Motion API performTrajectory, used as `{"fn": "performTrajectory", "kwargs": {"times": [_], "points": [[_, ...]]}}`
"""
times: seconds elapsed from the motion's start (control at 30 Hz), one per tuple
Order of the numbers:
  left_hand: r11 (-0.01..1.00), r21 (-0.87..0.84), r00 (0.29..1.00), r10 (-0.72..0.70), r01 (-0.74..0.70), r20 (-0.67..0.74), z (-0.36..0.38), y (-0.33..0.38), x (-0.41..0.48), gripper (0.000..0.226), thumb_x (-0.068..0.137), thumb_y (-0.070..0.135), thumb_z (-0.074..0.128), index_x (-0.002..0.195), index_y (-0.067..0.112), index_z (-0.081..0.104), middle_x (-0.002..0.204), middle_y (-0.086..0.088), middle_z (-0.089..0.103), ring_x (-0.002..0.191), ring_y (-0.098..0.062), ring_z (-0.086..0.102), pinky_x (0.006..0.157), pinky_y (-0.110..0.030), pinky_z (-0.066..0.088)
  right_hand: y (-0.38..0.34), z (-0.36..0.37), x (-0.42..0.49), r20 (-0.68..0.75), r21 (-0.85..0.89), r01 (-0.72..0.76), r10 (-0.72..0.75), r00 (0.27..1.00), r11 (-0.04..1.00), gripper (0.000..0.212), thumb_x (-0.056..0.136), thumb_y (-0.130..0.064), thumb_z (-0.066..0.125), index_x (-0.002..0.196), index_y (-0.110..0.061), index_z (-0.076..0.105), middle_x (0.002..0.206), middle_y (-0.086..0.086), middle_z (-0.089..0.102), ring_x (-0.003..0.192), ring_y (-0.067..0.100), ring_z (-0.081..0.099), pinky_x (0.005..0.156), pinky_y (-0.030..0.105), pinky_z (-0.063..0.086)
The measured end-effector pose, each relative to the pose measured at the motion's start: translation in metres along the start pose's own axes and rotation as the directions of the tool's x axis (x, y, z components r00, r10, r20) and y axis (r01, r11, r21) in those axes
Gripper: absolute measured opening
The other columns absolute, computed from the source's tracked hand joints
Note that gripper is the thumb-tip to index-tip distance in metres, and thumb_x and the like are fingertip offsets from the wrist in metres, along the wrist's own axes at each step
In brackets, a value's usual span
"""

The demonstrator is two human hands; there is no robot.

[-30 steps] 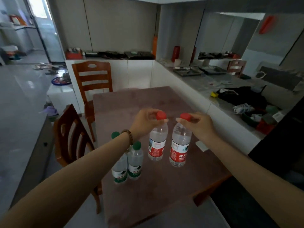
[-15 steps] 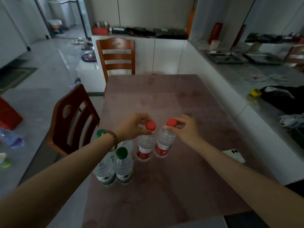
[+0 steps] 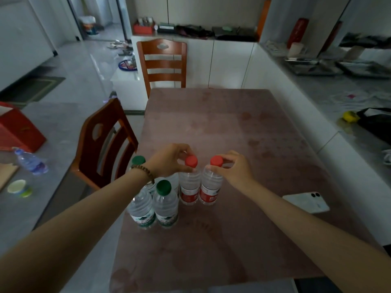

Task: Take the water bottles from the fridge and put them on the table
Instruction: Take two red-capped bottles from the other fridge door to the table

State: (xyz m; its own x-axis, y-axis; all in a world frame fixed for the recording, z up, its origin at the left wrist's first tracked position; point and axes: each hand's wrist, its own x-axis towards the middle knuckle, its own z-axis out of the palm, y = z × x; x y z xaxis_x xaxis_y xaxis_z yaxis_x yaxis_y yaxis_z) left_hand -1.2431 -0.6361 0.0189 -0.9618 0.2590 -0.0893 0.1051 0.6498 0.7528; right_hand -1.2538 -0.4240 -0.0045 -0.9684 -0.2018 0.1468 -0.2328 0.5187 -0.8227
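Two clear water bottles with red caps and red labels stand side by side on the brown table (image 3: 222, 127). My left hand (image 3: 169, 159) grips the neck of the left red-capped bottle (image 3: 189, 187). The right red-capped bottle (image 3: 210, 189) is held at its neck by my right hand (image 3: 232, 170). Just to their left stand two green-capped bottles: one (image 3: 165, 206) in full view, the other (image 3: 141, 210) partly hidden under my left wrist. Behind them another clear bottle (image 3: 173, 183) shows partly.
A white phone (image 3: 306, 201) lies on the table to the right. One wooden chair (image 3: 105, 142) stands at the table's left side, another (image 3: 163, 62) at its far end. A white counter (image 3: 338, 106) runs along the right. A bottle (image 3: 31, 161) and a red box (image 3: 17, 130) sit at left.
Both red-capped bottles have come down and closer together, from held above the table to standing beside the green-capped ones. My view has tilted downward.
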Motion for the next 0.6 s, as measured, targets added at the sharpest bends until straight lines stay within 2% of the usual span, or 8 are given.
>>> {"fn": "performTrajectory", "kwargs": {"times": [0.1, 0.17, 0.33, 0.47, 0.53, 0.6], "points": [[1.0, 0.025, 1.0, 0.003, -0.003, -0.003, 0.0008, 0.0001, -0.0004, 0.033, 0.069, 0.02, 0.08, 0.096, 0.017, 0.061, 0.1, 0.003, 0.07, 0.09, -0.003, 0.064, 0.08, -0.013, 0.048, -0.0002, 0.0, -0.0031, -0.016, 0.0, -0.01, 0.01, 1.0, 1.0, 0.042, 0.061, -0.037, 0.083, 0.096, -0.016, 0.073, 0.077, -0.012, 0.054, 0.072, 0.005, 0.056, 0.064, 0.005, 0.04], [0.999, 0.034, 1.0, 0.008, -0.008, -0.004, 0.0009, 0.0009, -0.0003, 0.033, 0.07, 0.02, 0.08, 0.096, 0.018, 0.06, 0.1, 0.004, 0.07, 0.09, -0.003, 0.064, 0.078, -0.011, 0.047, 0.0005, 0.0005, -0.0042, -0.028, 0.008, -0.018, 0.019, 0.999, 1.0, 0.043, 0.06, -0.037, 0.083, 0.096, -0.016, 0.073, 0.077, -0.01, 0.054, 0.072, 0.006, 0.056, 0.063, 0.004, 0.04], [0.998, 0.064, 1.0, 0.012, -0.011, -0.007, 0.0007, 0.0019, -0.0019, 0.032, 0.07, 0.021, 0.079, 0.096, 0.022, 0.059, 0.098, 0.008, 0.068, 0.087, 0.001, 0.061, 0.076, -0.011, 0.045, -0.0026, 0.0007, -0.003, 0.009, 0.011, -0.051, 0.05, 0.999, 0.999, 0.04, 0.066, -0.034, 0.081, 0.099, -0.013, 0.071, 0.081, -0.01, 0.054, 0.077, 0.008, 0.057, 0.069, 0.009, 0.041], [0.997, 0.08, 0.999, 0.018, -0.015, -0.042, 0.0024, 0.0016, -0.0029, 0.032, 0.071, 0.024, 0.079, 0.097, 0.022, 0.06, 0.097, 0.008, 0.066, 0.087, -0.003, 0.059, 0.076, -0.012, 0.044, -0.0064, 0.0013, -0.0004, 0.081, 0.051, -0.098, 0.094, 0.992, 0.994, 0.035, 0.071, -0.03, 0.079, 0.1, -0.013, 0.068, 0.09, -0.006, 0.061, 0.09, 0.017, 0.062, 0.086, 0.027, 0.049], [0.995, 0.093, 0.998, 0.028, -0.024, -0.047, 0.0021, 0.0023, -0.0036, 0.032, 0.072, 0.024, 0.078, 0.098, 0.021, 0.06, 0.096, 0.007, 0.065, 0.086, -0.003, 0.058, 0.072, -0.01, 0.042, -0.0077, 0.0018, -0.0019, 0.105, 0.072, -0.119, 0.112, 0.988, 0.99, 0.032, 0.073, -0.028, 0.077, 0.1, -0.015, 0.066, 0.092, -0.005, 0.063, 0.09, 0.015, 0.061, 0.088, 0.027, 0.048], [0.995, 0.102, 0.999, 0.027, -0.023, -0.038, 0.0015, 0.0035, -0.0038, 0.035, 0.072, 0.024, 0.078, 0.102, 0.019, 0.06, 0.097, 0.008, 0.064, 0.086, -0.004, 0.057, 0.077, -0.014, 0.045, -0.0087, 0.002, -0.0037, 0.106, 0.082, -0.124, 0.115, 0.988, 0.989, 0.033, 0.074, -0.027, 0.076, 0.102, -0.013, 0.065, 0.093, -0.004, 0.063, 0.09, 0.014, 0.06, 0.087, 0.026, 0.047]]}}
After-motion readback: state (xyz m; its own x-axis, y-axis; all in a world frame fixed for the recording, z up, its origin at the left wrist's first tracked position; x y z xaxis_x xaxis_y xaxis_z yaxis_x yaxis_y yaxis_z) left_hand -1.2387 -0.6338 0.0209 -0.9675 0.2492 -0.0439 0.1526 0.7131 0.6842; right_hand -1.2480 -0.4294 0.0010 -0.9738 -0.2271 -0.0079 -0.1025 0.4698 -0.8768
